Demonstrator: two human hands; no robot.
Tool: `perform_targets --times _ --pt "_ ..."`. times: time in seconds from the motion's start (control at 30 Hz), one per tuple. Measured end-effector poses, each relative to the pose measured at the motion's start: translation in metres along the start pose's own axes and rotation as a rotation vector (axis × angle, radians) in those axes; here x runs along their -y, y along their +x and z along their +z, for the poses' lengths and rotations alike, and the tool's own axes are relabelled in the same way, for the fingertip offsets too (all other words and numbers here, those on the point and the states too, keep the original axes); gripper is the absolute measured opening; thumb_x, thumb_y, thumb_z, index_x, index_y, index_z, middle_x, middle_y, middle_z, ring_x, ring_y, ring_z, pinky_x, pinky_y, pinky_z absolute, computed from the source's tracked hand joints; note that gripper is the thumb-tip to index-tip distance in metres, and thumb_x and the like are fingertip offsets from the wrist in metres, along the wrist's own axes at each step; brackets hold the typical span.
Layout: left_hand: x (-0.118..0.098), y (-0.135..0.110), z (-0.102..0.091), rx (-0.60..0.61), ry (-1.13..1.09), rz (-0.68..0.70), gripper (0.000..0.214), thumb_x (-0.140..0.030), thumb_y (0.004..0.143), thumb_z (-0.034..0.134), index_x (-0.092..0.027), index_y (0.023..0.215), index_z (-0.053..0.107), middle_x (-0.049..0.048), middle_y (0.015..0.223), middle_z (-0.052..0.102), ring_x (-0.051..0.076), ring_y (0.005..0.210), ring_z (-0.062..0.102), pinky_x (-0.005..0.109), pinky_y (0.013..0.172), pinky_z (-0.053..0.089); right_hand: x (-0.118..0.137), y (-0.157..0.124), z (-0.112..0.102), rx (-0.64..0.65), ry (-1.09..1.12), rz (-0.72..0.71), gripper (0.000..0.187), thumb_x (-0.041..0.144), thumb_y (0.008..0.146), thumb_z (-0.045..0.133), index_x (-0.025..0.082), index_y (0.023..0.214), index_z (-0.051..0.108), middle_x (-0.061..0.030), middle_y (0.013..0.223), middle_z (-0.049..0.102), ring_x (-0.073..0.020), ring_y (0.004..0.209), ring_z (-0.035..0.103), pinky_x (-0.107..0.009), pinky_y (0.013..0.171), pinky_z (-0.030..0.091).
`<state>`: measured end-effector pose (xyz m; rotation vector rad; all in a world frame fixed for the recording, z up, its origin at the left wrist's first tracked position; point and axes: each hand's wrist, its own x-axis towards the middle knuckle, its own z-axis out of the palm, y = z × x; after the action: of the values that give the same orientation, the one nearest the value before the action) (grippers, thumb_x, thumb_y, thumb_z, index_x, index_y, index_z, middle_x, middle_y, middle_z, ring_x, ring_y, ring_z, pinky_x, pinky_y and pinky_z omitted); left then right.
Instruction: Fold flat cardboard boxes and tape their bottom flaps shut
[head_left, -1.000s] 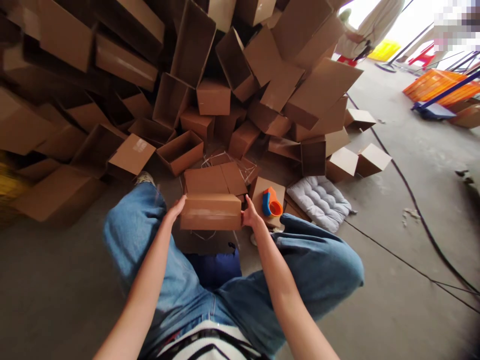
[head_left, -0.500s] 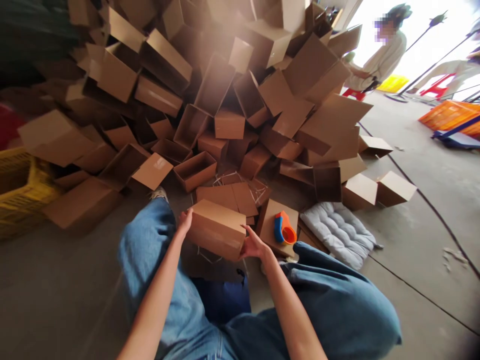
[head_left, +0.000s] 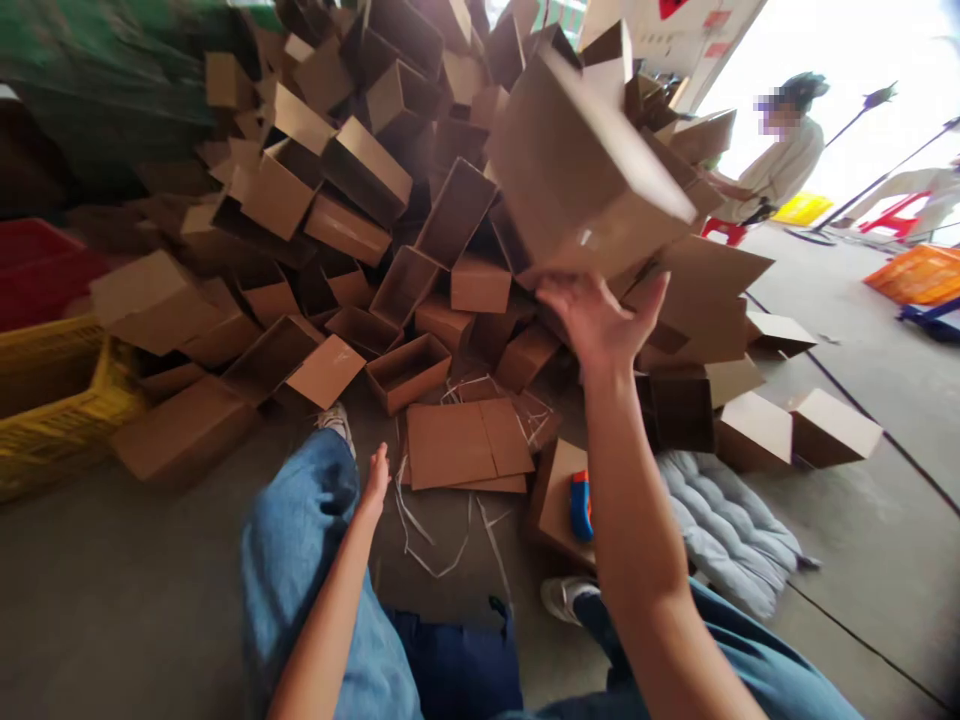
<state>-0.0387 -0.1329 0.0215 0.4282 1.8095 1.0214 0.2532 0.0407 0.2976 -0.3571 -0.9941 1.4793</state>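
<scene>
A cardboard box, blurred by motion, is tilted in the air just past my raised right hand. That hand is open with thumb and fingers spread; its fingertips are at the box's lower edge, and whether they still touch it I cannot tell. My left hand is beside my left knee, holding nothing, fingers stretched out. Flat cardboard sheets lie on the floor between my feet, with loose white strapping around them. Partly behind my right forearm, a blue and orange tape dispenser rests on a carton.
A large heap of cardboard boxes rises in front of me. On the left stand a yellow crate and a red bin. A grey cushion lies at right. Farther back are a seated person and an orange crate.
The box has gone from between both hands, up and right toward the heap. My right hand has risen after it and spread; my left hand has let go. The view has tilted upward.
</scene>
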Motion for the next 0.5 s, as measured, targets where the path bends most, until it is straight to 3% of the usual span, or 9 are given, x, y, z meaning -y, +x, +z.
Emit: perform_targets --times 0.07,0.1,0.17,0.23,0.3,0.33,0.4,0.5 --pt "-0.009 -0.008 0.004 0.016 -0.048 -0.078 0.042 -0.041 0.103 0.037 -0.014 0.128 0.059 0.0233 0.144 0.061 0.028 0.136 0.058 0.041 0.104 0.051 0.005 0.038 0.038 0.123 -0.08 0.01 0.065 0.072 0.099 0.028 0.024 0.12 0.066 -0.004 0.14 0.065 -0.0159 0.135 0.055 -0.046 0.113 0.04" --pt "-0.013 -0.012 0.005 0.028 -0.063 -0.092 0.038 -0.039 0.102 0.04 -0.014 0.122 0.061 0.0226 0.142 0.063 0.027 0.134 0.061 0.039 0.103 0.051 -0.001 0.043 0.057 0.162 -0.216 0.051 0.059 0.066 0.102 0.028 0.026 0.127 0.064 -0.0002 0.146 0.062 -0.0133 0.139 0.052 -0.044 0.112 0.041" --pt "-0.021 -0.018 0.004 0.062 -0.072 -0.082 0.029 -0.034 0.1 0.045 -0.014 0.109 0.064 0.0219 0.136 0.067 0.026 0.128 0.065 0.037 0.101 0.051 -0.024 0.022 0.086 0.308 -0.452 0.17 0.051 0.065 0.097 0.051 0.029 0.132 0.064 -0.0015 0.146 0.063 -0.0199 0.136 0.057 -0.045 0.109 0.048" --pt "-0.027 -0.023 0.002 0.103 -0.052 -0.055 0.023 -0.031 0.098 0.048 -0.015 0.099 0.065 0.0205 0.127 0.072 0.026 0.123 0.068 0.037 0.1 0.051 -0.052 -0.027 0.097 0.585 -0.617 0.425 0.053 0.058 0.091 0.066 0.026 0.134 0.066 -0.0057 0.139 0.069 -0.0243 0.124 0.066 -0.047 0.106 0.053" --pt "-0.03 -0.029 -0.001 0.15 -0.008 -0.025 0.02 -0.032 0.093 0.053 -0.016 0.092 0.065 0.0173 0.114 0.076 0.028 0.117 0.071 0.039 0.099 0.051 -0.069 -0.087 0.087 0.853 -0.792 0.554 0.049 0.05 0.092 0.066 0.021 0.132 0.069 -0.0077 0.14 0.068 -0.0257 0.124 0.066 -0.043 0.109 0.052" --pt "-0.03 -0.033 -0.003 0.175 0.022 -0.001 0.019 -0.034 0.09 0.057 -0.017 0.089 0.065 0.0157 0.109 0.077 0.029 0.115 0.071 0.041 0.099 0.051 -0.072 -0.117 0.075 0.892 -0.895 0.587 0.047 0.047 0.092 0.066 0.023 0.132 0.07 -0.0069 0.138 0.069 -0.0261 0.125 0.067 -0.042 0.11 0.052" --pt "-0.032 -0.044 -0.009 0.22 0.074 0.086 0.023 -0.04 0.084 0.064 -0.018 0.086 0.066 0.0139 0.105 0.078 0.03 0.112 0.072 0.043 0.099 0.05 -0.064 -0.171 0.044 0.866 -1.112 0.62 0.047 0.045 0.092 0.065 0.026 0.134 0.07 -0.0063 0.138 0.069 -0.029 0.128 0.065 -0.044 0.112 0.05" --pt "-0.036 -0.072 -0.028 0.289 0.076 0.274 0.037 -0.053 0.075 0.07 -0.019 0.088 0.07 0.0145 0.107 0.078 0.032 0.112 0.071 0.045 0.101 0.05 -0.031 -0.24 -0.002 0.57 -1.288 0.679 0.048 0.049 0.093 0.063 0.031 0.137 0.069 -0.0075 0.137 0.069 -0.0281 0.128 0.065 -0.04 0.113 0.05"
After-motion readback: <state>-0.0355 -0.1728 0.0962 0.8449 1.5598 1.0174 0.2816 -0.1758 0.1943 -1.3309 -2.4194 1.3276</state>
